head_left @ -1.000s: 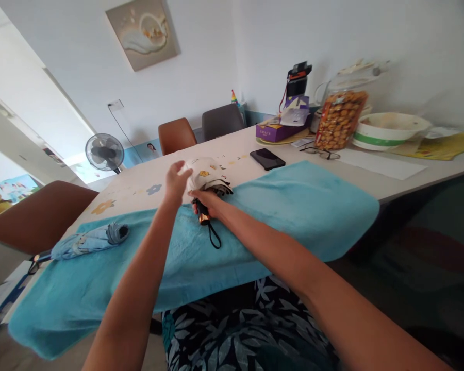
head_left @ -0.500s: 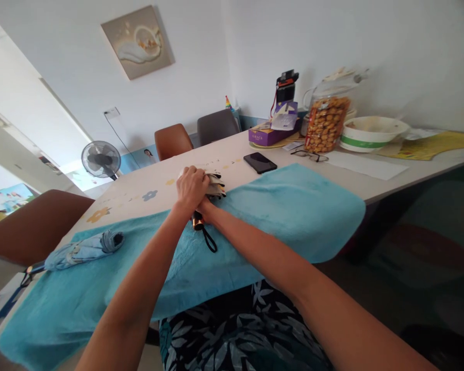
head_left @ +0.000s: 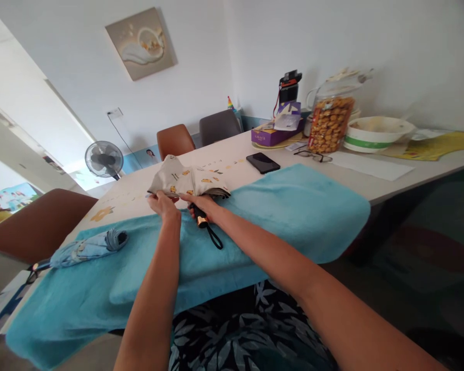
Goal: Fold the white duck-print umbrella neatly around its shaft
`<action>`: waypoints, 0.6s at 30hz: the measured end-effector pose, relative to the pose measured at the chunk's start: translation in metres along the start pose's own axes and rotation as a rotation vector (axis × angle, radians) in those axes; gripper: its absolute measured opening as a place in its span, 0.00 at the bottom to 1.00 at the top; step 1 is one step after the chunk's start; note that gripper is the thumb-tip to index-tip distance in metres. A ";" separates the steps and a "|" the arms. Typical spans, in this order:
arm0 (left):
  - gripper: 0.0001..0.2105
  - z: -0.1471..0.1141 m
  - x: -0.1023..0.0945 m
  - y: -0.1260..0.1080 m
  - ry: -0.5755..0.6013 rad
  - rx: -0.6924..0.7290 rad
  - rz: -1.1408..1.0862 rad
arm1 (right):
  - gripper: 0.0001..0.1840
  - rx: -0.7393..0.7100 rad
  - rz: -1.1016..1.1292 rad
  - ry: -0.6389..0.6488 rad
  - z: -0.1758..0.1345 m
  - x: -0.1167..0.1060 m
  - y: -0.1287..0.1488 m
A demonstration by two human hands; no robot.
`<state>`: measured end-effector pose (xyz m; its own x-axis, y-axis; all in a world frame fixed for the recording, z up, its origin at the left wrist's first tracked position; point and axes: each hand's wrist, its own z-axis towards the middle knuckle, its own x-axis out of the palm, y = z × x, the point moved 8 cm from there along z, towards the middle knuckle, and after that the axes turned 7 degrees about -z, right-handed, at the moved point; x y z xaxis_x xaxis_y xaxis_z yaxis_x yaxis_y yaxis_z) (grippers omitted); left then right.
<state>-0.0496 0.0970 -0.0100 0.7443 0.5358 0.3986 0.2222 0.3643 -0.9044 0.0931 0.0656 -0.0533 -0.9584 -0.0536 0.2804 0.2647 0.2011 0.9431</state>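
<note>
A cream folding umbrella [head_left: 185, 180] with small orange prints lies over the near part of the table, its canopy loose and fanned out. Its black handle with a copper-coloured end and a wrist loop points toward me. My right hand [head_left: 205, 207] is closed around the handle, just below the canopy. With my left hand [head_left: 164, 205] I pinch the lower left edge of the fabric. A second umbrella [head_left: 88, 249], light blue and rolled up, rests on the turquoise towel [head_left: 294, 211] to the left.
On the table [head_left: 232, 154] are a black phone [head_left: 263, 163], eyeglasses [head_left: 313, 155], a purple box [head_left: 272, 135], a jar of round brown snacks [head_left: 330, 123] and a white bowl [head_left: 375, 133]. Chairs [head_left: 176, 140] stand beyond, and a fan [head_left: 104, 158] is at the left.
My left hand has moved from on top of the bunched umbrella to its left edge, drawing the fabric out to the left. The right hand stays at the handle.
</note>
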 end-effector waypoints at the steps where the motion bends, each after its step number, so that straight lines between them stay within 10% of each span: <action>1: 0.04 0.000 -0.005 0.004 -0.025 -0.023 -0.052 | 0.15 0.013 0.004 -0.012 -0.001 -0.002 0.000; 18: 0.08 0.006 -0.017 0.033 -0.032 -0.333 -0.057 | 0.15 -0.019 0.091 0.008 -0.004 -0.013 0.017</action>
<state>-0.0588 0.1041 -0.0456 0.7057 0.5474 0.4497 0.4601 0.1286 -0.8785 0.1108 0.0661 -0.0399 -0.9294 -0.0437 0.3665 0.3528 0.1872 0.9168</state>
